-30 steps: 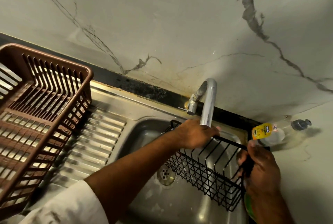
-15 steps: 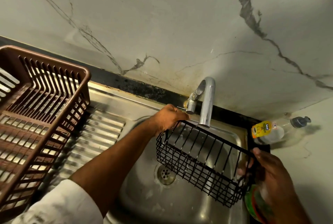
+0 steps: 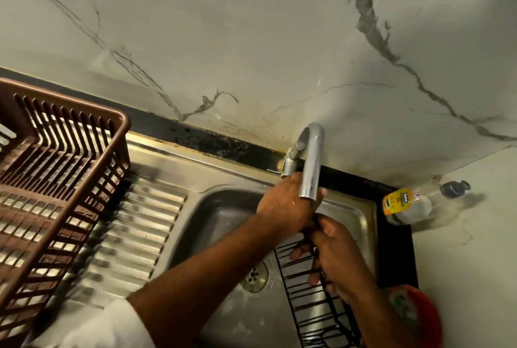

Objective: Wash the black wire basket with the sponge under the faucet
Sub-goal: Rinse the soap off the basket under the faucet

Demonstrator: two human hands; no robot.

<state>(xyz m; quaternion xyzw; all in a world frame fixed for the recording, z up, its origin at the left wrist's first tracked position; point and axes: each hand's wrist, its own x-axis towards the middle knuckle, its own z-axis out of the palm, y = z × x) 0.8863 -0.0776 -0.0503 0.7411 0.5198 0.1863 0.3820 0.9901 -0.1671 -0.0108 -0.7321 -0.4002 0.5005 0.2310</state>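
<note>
While the black wire basket (image 3: 310, 303) hangs tilted over the right half of the sink (image 3: 223, 208), I see both hands meeting at its upper end, just under the faucet (image 3: 312, 168) spout. My left hand (image 3: 285, 205) comes in from the lower left w/ a white sleeve (image 3: 112, 328) at the elbow; its fingers curl closed near the spout mouth, and it looks like they pinch the basket's top wire, tho motion blur keeps me from being sure. The right hand (image 3: 335, 255) is wrapped around the basket's rim wire, fingers thru the grid, thumb side up, touching the left hand. Basket bottom end dips toward the sink floor, right of the drain (image 3: 254, 275). No water visible from the spout. Sponge: can't tell where it is.

Left of the basin, a brown plastic crate (image 3: 56, 180) sits on the ribbed drainboard (image 3: 134, 235). On the counter at right, a dish soap bottle (image 3: 405, 205) lies on its side near the sink corner. A red-rimmed bowl (image 3: 419, 314) shows at the lower right edge, partly behind the right forearm.
</note>
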